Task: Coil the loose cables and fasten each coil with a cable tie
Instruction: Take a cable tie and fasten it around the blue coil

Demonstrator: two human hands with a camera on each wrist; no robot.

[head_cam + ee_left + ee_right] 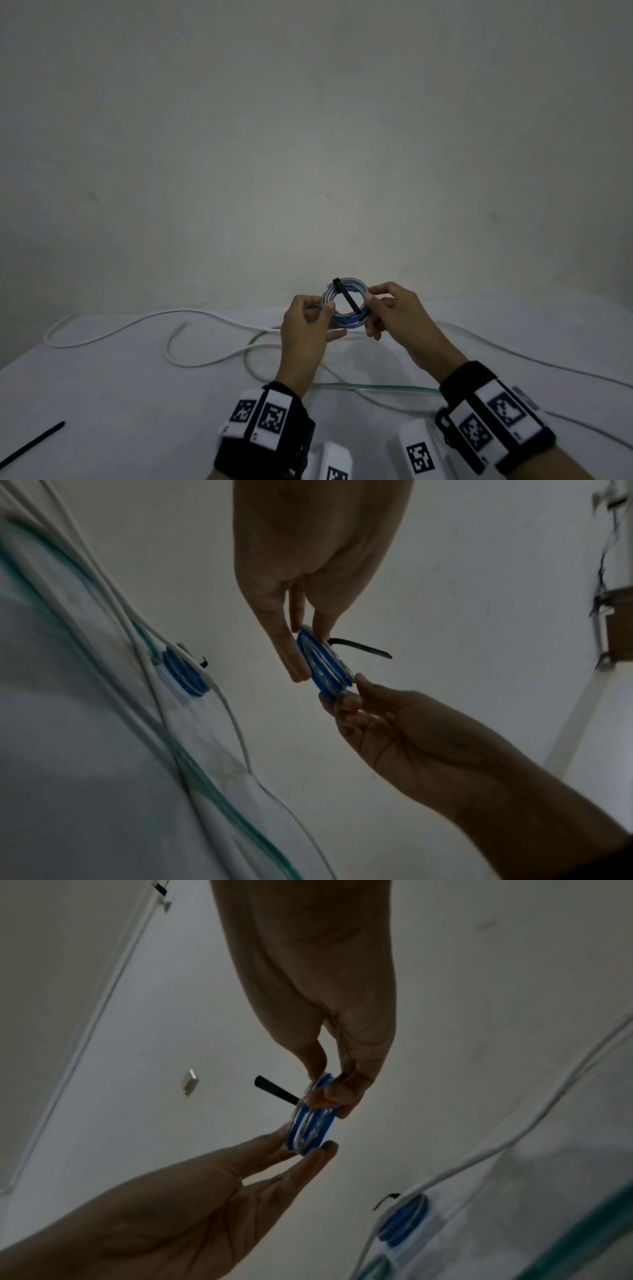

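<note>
I hold a small coil of blue and clear cable [345, 289] upright above the table, between both hands. My left hand [325, 308] pinches its left side and my right hand [368, 298] pinches its right side. A black cable tie [347, 296] runs slantwise across the ring, and its free end [363, 647] sticks out past the coil [325, 664]. In the right wrist view my right fingertips [329, 1093] grip the coil [310, 1123] where the tie [274, 1089] meets it. Whether the tie is fastened is hidden.
A second blue coil [185, 674] with a short black tie end lies on the white table [120, 394] under the hands. A loose white cable [113, 329] and a green-tinted clear cable [370, 389] sprawl across the table. A spare black tie [32, 442] lies front left.
</note>
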